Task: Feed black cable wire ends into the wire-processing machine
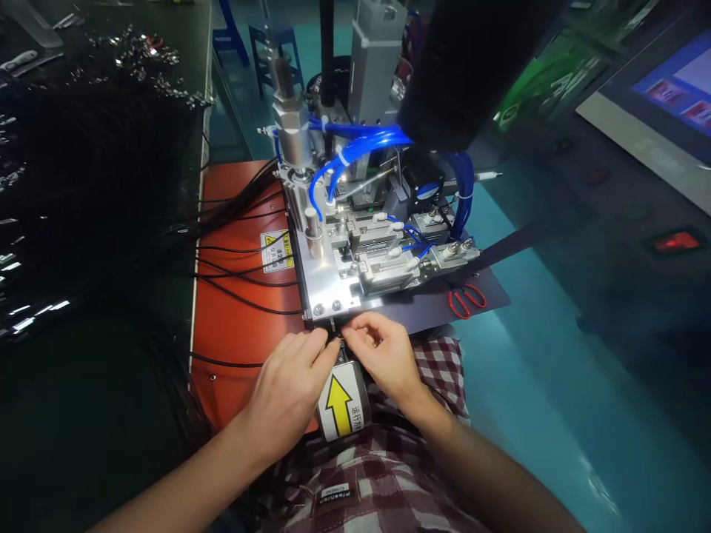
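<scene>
One thin black cable [227,362]: orig. hidden off L; visible run lies at 9 o'clock from the hands, long axis approx. 9-to-3, dips slightly toward 3, then goes out of sight behind L hand. Tip not visible.
Bare L hand [292,366]: nearer to that cable; back up, fingers bent, thumb reaching to 1 o'clock. Can't tell if fingers are closed on the cable.
Bare R hand [386,355]: at 3 o'clock from L, thumb + index drawn to near-meeting w/ L fingertips. Can't tell if gripping; anything btwn them too small.
Short metal pin [333,324]: 12 o'clock, just beyond both sets of fingertips.
Shiny silver metal plate [327,285]: 12 o'clock, behind pin.
White cylinder w/ yellow arrow [340,403]: 6 o'clock, below fingertips, btwn wrists.
Orange-red board [238,337]: 10 o'clock, under L-side cables.
Other thin black cables [227,250]: 10–11 o'clock, running toward plate's L edge.
Red-handled scissors [465,292]: 2 o'clock, apart from R hand.
</scene>
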The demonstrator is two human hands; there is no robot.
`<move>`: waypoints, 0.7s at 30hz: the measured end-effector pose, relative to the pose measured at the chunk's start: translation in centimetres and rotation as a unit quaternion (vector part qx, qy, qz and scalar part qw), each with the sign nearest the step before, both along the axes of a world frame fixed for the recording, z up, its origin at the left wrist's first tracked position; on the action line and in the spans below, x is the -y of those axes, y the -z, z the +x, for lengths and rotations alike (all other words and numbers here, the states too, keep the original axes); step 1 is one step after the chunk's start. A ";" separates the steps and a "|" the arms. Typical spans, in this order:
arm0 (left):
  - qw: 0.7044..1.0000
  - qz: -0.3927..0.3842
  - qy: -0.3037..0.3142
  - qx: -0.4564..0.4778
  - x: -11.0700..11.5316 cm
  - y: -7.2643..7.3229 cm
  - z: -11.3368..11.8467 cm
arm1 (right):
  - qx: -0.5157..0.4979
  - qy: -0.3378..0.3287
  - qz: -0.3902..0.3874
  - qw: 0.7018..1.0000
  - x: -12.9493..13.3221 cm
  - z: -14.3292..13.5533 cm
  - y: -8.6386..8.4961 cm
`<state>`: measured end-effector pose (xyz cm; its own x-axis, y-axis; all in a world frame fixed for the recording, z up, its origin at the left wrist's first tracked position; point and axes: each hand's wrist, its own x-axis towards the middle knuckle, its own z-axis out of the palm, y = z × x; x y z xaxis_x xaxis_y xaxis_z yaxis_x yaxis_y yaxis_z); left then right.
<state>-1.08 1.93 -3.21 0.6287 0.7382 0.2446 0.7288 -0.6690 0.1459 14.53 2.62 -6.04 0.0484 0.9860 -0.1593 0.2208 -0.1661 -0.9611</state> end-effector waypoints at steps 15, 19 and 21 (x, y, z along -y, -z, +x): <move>1.000 -0.017 -0.005 -0.005 0.1 0.1 -0.3 | -0.094 0.026 -0.081 0.992 0.5 1.1 1.4; 1.000 -0.018 -0.005 0.000 0.1 0.1 -0.3 | -0.082 0.016 -0.073 0.994 0.7 1.4 1.6; 1.000 -0.022 -0.006 -0.003 0.1 0.1 -0.3 | -0.093 0.007 -0.074 0.993 0.7 1.3 1.3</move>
